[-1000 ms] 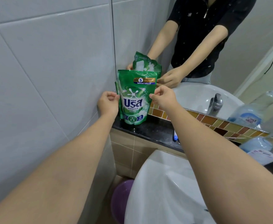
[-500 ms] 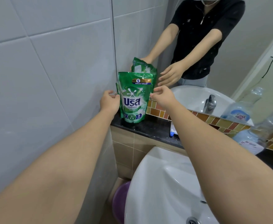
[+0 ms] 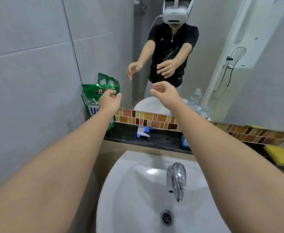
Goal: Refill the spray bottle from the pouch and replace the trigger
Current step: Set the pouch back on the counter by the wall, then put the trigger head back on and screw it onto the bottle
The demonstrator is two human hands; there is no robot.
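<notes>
The green refill pouch [image 3: 92, 100] stands upright on the black ledge [image 3: 126, 138] in the corner against the tiled wall. My left hand [image 3: 109, 100] hovers in front of its top right part, fingers relaxed, holding nothing. My right hand [image 3: 165, 93] is raised in the air to the right, open and empty. The white and blue spray trigger [image 3: 142, 131] lies on the ledge between my forearms. Most of the clear spray bottle [image 3: 185, 141] is hidden behind my right forearm; only a blue-tinted bit of it shows.
A white sink [image 3: 138, 190] with a chrome tap [image 3: 176, 179] lies below the ledge. A mirror [image 3: 205, 47] above a mosaic tile strip [image 3: 146, 118] reflects the person. A yellow sponge [image 3: 279, 156] sits on the ledge at the far right.
Both hands have let go of the pouch and moved right and away from it. The view has swung right and down, bringing the sink, trigger and sponge into sight.
</notes>
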